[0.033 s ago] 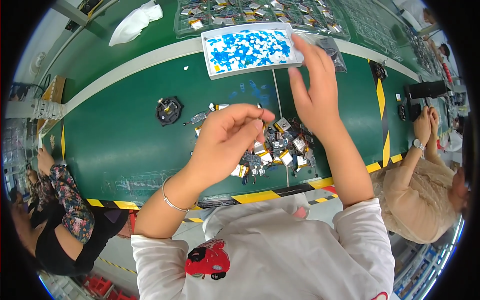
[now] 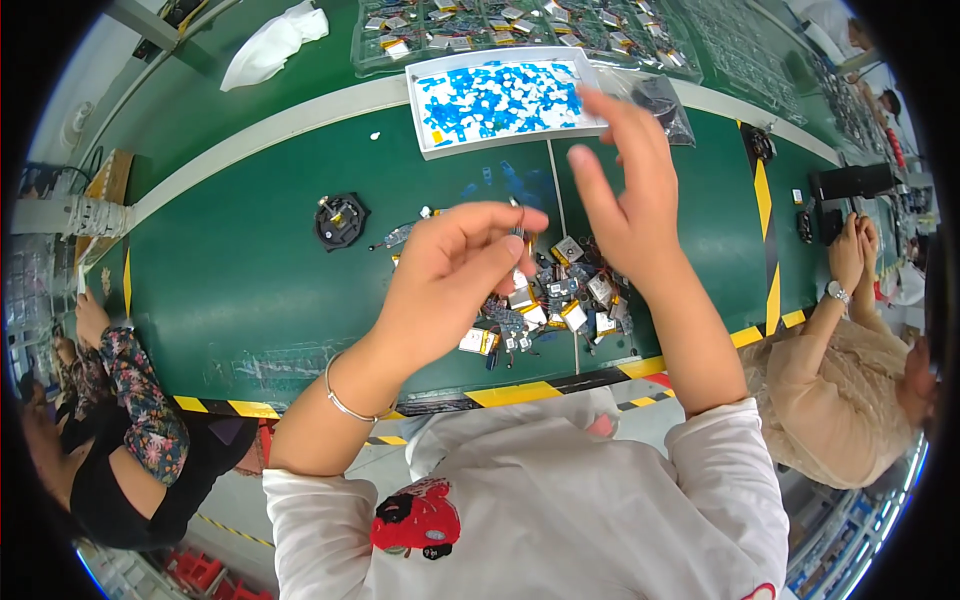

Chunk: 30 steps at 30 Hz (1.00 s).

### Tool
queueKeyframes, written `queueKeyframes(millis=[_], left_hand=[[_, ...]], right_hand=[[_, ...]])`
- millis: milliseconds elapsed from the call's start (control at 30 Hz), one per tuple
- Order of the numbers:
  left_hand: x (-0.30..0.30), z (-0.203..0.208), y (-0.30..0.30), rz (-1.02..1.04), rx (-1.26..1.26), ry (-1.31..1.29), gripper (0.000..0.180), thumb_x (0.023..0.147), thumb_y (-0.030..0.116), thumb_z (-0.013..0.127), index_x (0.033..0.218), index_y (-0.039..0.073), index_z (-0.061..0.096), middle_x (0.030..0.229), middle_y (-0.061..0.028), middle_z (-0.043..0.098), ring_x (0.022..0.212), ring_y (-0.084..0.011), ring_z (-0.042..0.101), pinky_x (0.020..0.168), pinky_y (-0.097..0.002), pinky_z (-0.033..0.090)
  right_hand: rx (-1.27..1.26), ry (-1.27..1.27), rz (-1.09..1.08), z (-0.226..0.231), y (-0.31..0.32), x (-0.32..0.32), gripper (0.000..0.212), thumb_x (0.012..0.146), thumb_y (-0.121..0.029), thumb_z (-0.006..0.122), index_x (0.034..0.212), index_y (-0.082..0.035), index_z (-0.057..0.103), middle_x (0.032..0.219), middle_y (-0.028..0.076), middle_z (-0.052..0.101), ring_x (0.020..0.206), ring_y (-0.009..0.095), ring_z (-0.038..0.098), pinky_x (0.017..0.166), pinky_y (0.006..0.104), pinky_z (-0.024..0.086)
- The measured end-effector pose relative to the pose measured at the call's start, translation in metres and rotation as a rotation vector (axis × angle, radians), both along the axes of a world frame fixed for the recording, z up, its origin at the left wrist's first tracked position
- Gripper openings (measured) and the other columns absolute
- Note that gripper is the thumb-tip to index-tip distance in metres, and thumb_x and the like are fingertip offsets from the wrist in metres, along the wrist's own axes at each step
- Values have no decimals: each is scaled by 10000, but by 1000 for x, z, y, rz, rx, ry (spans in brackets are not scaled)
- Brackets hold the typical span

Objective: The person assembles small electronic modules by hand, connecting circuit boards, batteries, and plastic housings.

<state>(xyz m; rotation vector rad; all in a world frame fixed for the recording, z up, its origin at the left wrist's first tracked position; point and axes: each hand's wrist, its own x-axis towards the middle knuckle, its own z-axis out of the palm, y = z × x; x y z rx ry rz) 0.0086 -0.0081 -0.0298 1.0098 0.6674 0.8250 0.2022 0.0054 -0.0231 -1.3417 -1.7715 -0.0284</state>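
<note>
Across the green desk (image 2: 230,290) the layout looks the same as in the picture just before, and the change is confined to small shifts of the person's hands. The right hand (image 2: 632,195) has drawn slightly back toward the person and a touch to the left, its thumb and fingers spread apart with nothing seen between them; its fingertips overlap the right end of the white box (image 2: 500,142) in this view, though whether they touch it I cannot tell. The left hand (image 2: 455,275) has barely moved, thumb and forefinger pinched together on a small part. As I judge it, the work stands at much the same point: one hand keeps its piece, the other is free and a little nearer to it. The box, shallow and rectangular, carries a loose scatter of tiny blue and white pieces. Below and to the right of the left hand, the pile (image 2: 572,317) lies jumbled on the desk, dark little circuit boards mixed with silvery, yellow-edged battery cells. The small part (image 2: 518,229) is up between the left thumb and forefinger, seen against the far edge of that pile; it looks thin and dark with a paler upper tip, the fingers hiding most of it.
</note>
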Motion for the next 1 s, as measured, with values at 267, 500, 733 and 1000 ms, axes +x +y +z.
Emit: queueKeyframes(millis=[267, 500, 733, 1000], left_hand=[[-13, 13, 15, -78, -44, -230, 387, 860, 74, 586, 1233, -9, 527, 1001, -101, 638, 906, -137, 598, 833, -267, 460], [-100, 21, 71, 308, 735, 1003, 360, 666, 69, 718, 1016, 26, 647, 817, -90, 645, 707, -184, 594, 694, -292, 494], [-85, 13, 66, 24, 493, 1185, 346, 641, 111, 736, 956, 39, 612, 753, -89, 599, 671, -240, 569, 666, -339, 479], [-36, 13, 42, 137, 71, 194, 168, 863, 25, 572, 1030, 8, 572, 934, -58, 628, 799, -151, 647, 640, -242, 579]], right_hand=[[-120, 82, 318, 0, -20, -13, 201, 676, -23, 708, 863, -31, 638, 780, 85, 623, 707, 258, 578, 647, 334, 461], [-107, 192, 307, 12, -28, -9, 163, 702, 91, 640, 850, 22, 636, 838, 108, 635, 781, 199, 581, 699, 285, 439], [-166, 517, 298, 8, -31, -18, 148, 712, 57, 650, 843, -6, 619, 779, 72, 633, 739, 136, 609, 659, 255, 476], [-240, 432, 270, 15, -40, -17, 133, 713, 74, 620, 820, 3, 585, 787, 60, 607, 689, 113, 570, 630, 234, 449]])
